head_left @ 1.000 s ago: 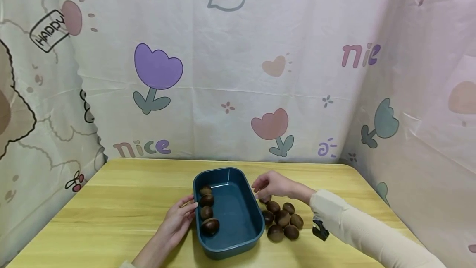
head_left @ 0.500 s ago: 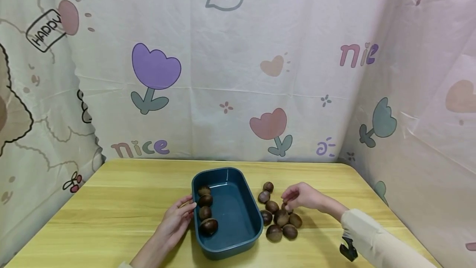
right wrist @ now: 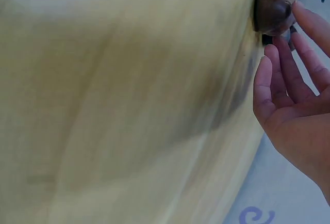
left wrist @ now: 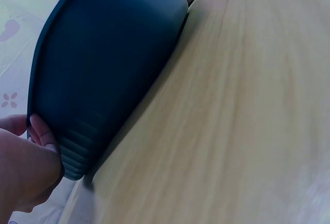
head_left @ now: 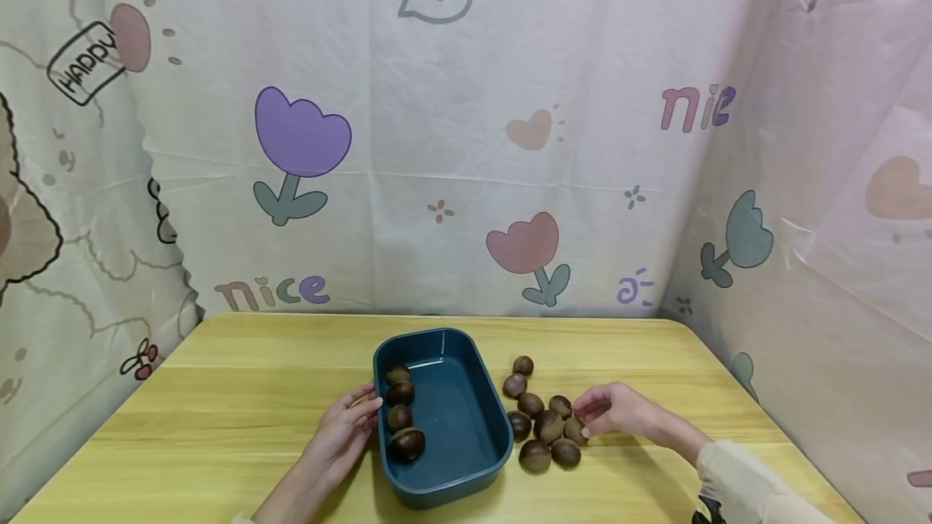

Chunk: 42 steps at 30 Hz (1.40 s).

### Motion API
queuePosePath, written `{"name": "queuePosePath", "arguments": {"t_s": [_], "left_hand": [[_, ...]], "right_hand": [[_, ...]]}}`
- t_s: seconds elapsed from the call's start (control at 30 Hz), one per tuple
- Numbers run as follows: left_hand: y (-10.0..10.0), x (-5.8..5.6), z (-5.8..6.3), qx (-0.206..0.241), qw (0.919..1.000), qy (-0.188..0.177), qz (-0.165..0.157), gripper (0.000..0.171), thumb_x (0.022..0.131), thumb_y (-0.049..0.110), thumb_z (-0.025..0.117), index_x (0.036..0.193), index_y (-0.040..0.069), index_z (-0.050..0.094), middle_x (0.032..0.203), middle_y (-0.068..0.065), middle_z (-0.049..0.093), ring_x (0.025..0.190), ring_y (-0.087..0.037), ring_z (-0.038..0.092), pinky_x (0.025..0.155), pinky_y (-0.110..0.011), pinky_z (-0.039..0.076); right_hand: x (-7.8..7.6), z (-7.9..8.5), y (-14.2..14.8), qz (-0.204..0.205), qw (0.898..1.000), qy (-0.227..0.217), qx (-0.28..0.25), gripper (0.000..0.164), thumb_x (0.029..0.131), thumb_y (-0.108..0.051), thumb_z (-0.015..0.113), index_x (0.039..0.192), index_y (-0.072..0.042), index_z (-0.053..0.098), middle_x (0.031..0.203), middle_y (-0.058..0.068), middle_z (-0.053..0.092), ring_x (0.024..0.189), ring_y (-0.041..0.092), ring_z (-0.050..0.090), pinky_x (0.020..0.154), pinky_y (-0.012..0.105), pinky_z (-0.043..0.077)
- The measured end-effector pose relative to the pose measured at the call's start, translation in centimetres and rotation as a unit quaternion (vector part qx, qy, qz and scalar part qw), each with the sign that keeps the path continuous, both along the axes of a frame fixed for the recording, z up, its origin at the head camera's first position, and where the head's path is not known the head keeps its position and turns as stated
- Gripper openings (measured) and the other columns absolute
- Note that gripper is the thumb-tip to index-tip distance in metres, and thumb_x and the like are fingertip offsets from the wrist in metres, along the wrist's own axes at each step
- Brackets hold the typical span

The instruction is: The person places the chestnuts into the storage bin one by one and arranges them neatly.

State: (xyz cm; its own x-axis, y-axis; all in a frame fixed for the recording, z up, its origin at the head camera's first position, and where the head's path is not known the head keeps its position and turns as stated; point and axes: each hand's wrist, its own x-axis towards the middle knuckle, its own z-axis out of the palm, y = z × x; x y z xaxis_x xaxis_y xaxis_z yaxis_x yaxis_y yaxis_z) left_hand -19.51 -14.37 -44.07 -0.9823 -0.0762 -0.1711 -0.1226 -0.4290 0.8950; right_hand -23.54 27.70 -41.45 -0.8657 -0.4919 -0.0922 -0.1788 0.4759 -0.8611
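A blue-green rectangular tray (head_left: pixel 459 419) sits on the table, with several brown chestnuts (head_left: pixel 408 444) in a column along its inner left side. At its left wall is my left hand (head_left: pixel 342 431), thumb and fingers pinching the rim, as the left wrist view of the tray (left wrist: pixel 113 43) shows. Right of the tray lies a loose cluster of chestnuts (head_left: pixel 535 456). My right hand (head_left: pixel 619 411) is at the cluster's right edge, its thumb touching the outermost chestnut (head_left: pixel 575 430). In the right wrist view its relaxed fingers (right wrist: pixel 290 74) lie beside that chestnut (right wrist: pixel 273 12).
The wooden table (head_left: pixel 277 370) reaches back to a patterned cloth backdrop (head_left: pixel 437 144), which also hangs at both sides. Two chestnuts (head_left: pixel 514 385) lie at the far end of the cluster, close to the tray's right wall. A black clip (head_left: pixel 706 508) is on the right sleeve.
My right hand has moved right and nearer, from the far chestnuts by the tray to the cluster's right edge. My left hand stays on the tray, and the chestnuts look unmoved.
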Motion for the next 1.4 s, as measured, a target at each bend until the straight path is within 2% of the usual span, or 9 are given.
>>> {"name": "queuePosePath", "arguments": {"t_s": [0.17, 0.4, 0.57, 0.8, 1.03, 1.2, 1.4], "left_hand": [[0.1, 0.0, 0.1, 0.0, 1.0, -0.008, 0.001, 0.035, 0.096, -0.002, 0.05, 0.128, -0.008, 0.038, 0.099, -0.005, 0.048, 0.081, -0.012, 0.05, 0.075, -0.023, 0.045], [0.0, -0.1, 0.1, 0.006, 1.0, -0.002, 0.001, 0.034, 0.095, -0.002, 0.053, 0.126, -0.007, 0.041, 0.098, -0.004, 0.049, 0.082, -0.012, 0.05, 0.075, -0.023, 0.045], [0.1, -0.1, 0.2, 0.001, 0.9999, -0.01, 0.002, 0.035, 0.096, -0.001, 0.052, 0.128, -0.008, 0.039, 0.098, -0.006, 0.049, 0.083, -0.013, 0.05, 0.075, -0.023, 0.045], [0.0, 0.0, 0.2, 0.005, 1.0, 0.0, -0.002, 0.034, 0.096, -0.002, 0.052, 0.127, -0.007, 0.04, 0.099, -0.004, 0.049, 0.084, -0.012, 0.051, 0.076, -0.023, 0.045], [0.0, 0.0, 0.3, 0.006, 0.9999, -0.011, 0.005, 0.032, 0.096, -0.002, 0.052, 0.126, -0.006, 0.041, 0.099, -0.005, 0.049, 0.084, -0.013, 0.051, 0.075, -0.024, 0.045], [-0.1, 0.0, 0.1, 0.008, 1.0, -0.001, -0.001, 0.034, 0.096, -0.002, 0.052, 0.127, -0.007, 0.04, 0.1, -0.005, 0.049, 0.085, -0.013, 0.051, 0.076, -0.023, 0.045], [0.1, 0.0, 0.1, 0.004, 0.9999, -0.01, 0.002, 0.035, 0.096, -0.003, 0.049, 0.129, -0.008, 0.039, 0.102, -0.006, 0.049, 0.085, -0.014, 0.05, 0.076, -0.023, 0.045]], "right_hand": [[0.4, -0.4, 0.3, -0.004, 1.0, -0.01, 0.003, 0.039, 0.073, 0.001, 0.078, 0.108, 0.011, 0.064, 0.099, 0.012, 0.068, 0.089, 0.023, 0.064, 0.076, 0.029, 0.053], [0.4, -0.8, 0.3, -0.006, 1.0, -0.014, 0.008, 0.04, 0.074, -0.002, 0.08, 0.109, 0.009, 0.065, 0.098, 0.011, 0.068, 0.089, 0.022, 0.063, 0.076, 0.028, 0.053], [0.4, -0.8, 0.2, -0.004, 1.0, -0.004, 0.012, 0.041, 0.073, 0.0, 0.079, 0.109, 0.01, 0.064, 0.099, 0.01, 0.068, 0.089, 0.022, 0.063, 0.075, 0.028, 0.052], [0.4, -1.0, 0.0, -0.002, 1.0, 0.01, 0.021, 0.039, 0.074, 0.002, 0.079, 0.109, 0.009, 0.064, 0.098, 0.009, 0.067, 0.088, 0.021, 0.061, 0.073, 0.027, 0.051], [0.5, -1.1, -0.2, 0.004, 0.999, 0.029, 0.032, 0.034, 0.075, -0.001, 0.078, 0.105, 0.007, 0.064, 0.094, 0.007, 0.065, 0.085, 0.023, 0.058, 0.07, 0.025, 0.049], [0.6, -1.0, -0.2, 0.013, 0.999, 0.031, 0.035, 0.034, 0.075, -0.003, 0.077, 0.105, 0.007, 0.064, 0.09, 0.006, 0.063, 0.081, 0.021, 0.056, 0.068, 0.025, 0.048], [0.6, -1.0, 0.1, 0.02, 0.998, 0.034, 0.039, 0.034, 0.076, -0.006, 0.078, 0.105, 0.005, 0.065, 0.091, 0.005, 0.064, 0.081, 0.018, 0.057, 0.07, 0.025, 0.048]]}}
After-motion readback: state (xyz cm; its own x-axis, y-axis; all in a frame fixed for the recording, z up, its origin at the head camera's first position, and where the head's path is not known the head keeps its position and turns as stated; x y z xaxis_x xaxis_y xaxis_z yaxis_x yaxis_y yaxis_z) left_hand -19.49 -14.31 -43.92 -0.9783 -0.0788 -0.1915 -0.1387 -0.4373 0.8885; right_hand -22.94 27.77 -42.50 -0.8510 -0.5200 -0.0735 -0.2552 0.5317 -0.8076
